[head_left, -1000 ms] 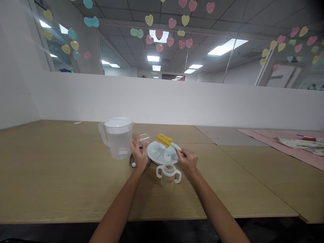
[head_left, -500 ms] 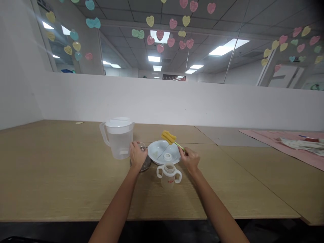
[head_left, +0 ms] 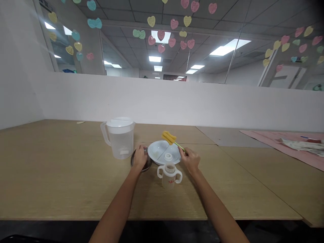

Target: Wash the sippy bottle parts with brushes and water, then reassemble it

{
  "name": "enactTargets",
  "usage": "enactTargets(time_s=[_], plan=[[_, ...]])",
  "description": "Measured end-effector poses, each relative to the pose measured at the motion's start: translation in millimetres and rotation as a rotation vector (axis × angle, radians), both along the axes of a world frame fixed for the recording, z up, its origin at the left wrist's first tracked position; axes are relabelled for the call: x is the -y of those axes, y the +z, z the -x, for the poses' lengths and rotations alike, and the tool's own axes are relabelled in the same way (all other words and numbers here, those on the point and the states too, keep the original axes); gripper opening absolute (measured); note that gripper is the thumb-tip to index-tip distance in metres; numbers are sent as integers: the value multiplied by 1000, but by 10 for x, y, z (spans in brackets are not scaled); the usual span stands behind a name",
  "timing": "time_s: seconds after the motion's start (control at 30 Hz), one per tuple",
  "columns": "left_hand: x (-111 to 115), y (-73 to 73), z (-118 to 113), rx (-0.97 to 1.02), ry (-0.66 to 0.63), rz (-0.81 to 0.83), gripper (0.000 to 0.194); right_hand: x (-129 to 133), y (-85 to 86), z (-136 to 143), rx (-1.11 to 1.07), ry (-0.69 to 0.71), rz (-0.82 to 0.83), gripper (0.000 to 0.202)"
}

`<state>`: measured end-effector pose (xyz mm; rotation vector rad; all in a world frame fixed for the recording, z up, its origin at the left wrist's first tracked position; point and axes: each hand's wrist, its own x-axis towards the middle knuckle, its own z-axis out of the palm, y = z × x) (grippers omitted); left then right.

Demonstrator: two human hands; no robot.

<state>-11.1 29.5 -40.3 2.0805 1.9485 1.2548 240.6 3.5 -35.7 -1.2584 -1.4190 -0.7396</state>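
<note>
My right hand (head_left: 190, 159) is closed round the thin green handle of a bottle brush (head_left: 169, 137), its yellow sponge head raised over a white bowl (head_left: 155, 156). My left hand (head_left: 141, 158) reaches down into a dark round bowl (head_left: 147, 166), fingers curled; whatever is in them is hidden. Between my forearms a two-handled baby bottle (head_left: 168, 180) stands upright, its top open, with red print on its front. A white bottle ring (head_left: 168, 157) lies at the near side of the white bowl, beyond the bottle.
A lidded clear plastic pitcher (head_left: 120, 140) stands left of the dark bowl, its handle to the left. Far right, a pink cloth (head_left: 265, 141) bears a whitish cloth and a pen. A small pale flat piece (head_left: 80, 122) lies at the back left. A white wall (head_left: 162, 101) closes the table's rear.
My left hand has gone down into the dark bowl; the clear piece seen by its fingers before is now out of sight. My right hand and the brush have hardly moved.
</note>
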Motion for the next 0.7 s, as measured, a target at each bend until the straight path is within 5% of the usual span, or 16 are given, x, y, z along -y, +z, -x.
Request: enactTargets(time_s=[0.23,0.37,0.5,0.7], plan=[[26,105,-31,84,24,-130,28,-8,-2,15,4,-3,34,49],[127,225,-133,34,-212,-320,22,-24,-13,15,8,-8,39,50],[159,180,-231,-121,-413,-260,18,-30,-23,14,18,-11,48,49],[150,124,-271,-40,-395,-114,14,-17,-9,20,24,1,62,49]])
